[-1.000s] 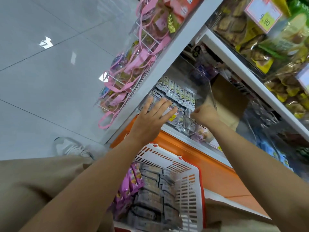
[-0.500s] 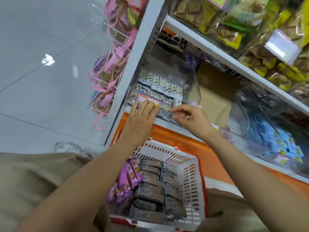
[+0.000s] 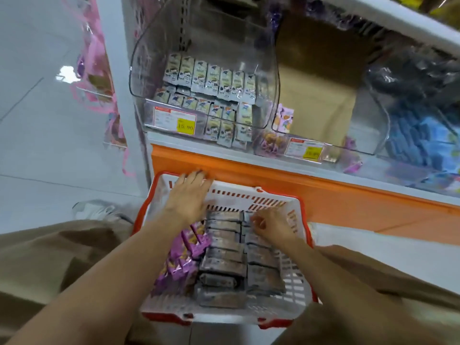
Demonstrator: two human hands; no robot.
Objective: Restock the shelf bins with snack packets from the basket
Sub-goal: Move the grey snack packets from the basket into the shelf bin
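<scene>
Head camera view: a white slotted plastic basket with a red rim is being held low in front of an orange-fronted shelf, between two legs in beige trousers. The left hand is being laid flat over the basket's far rim, its fingers straight and close together, with nothing held. The right hand is being lowered with bent fingers onto the far end of the grey foil snack packets, which are being kept in two rows in the middle and right of the basket. Because of blur, it cannot be told whether a packet is being pinched. Purple snack packets are being kept along the basket's left side.

On the shelf above, a clear plastic bin is being shown partly filled with upright cream-and-blue packets, and a yellow price label is being displayed on its front. Just beside it to the right, a second clear bin is being shown with a few purple packets at its front-left corner.
</scene>
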